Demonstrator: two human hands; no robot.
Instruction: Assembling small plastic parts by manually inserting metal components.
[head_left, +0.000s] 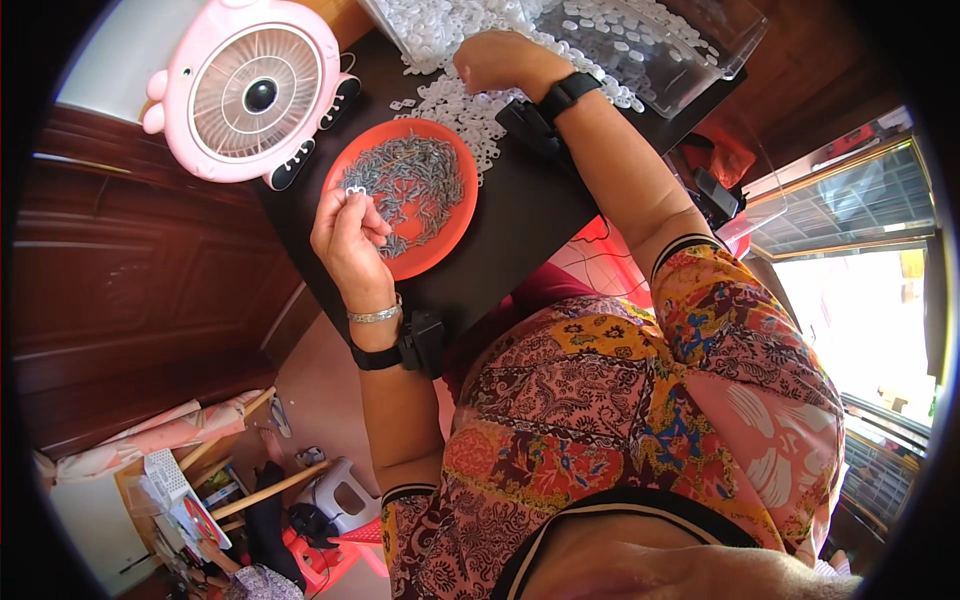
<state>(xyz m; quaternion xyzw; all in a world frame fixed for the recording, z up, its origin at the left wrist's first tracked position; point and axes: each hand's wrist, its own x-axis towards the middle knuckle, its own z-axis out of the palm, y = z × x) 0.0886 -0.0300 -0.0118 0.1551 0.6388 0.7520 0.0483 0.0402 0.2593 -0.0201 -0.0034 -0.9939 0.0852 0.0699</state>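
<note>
Assembly work at a dark surface [520, 220]: left hand [350, 235] pinches a small white piece just left of the red plate [440, 235] of grey metal bits; right hand [495, 60], fingers curled, rests on loose white pieces [455, 105] beyond the plate. Both heaps look large.

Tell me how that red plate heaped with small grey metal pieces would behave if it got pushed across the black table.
The red plate looks shallow and smooth, so it would probably slide rather than tip. Its grey metal pieces lie loose and heaped, so some may shift or spill over the low rim. The load likely makes it heavier than it looks.
</note>
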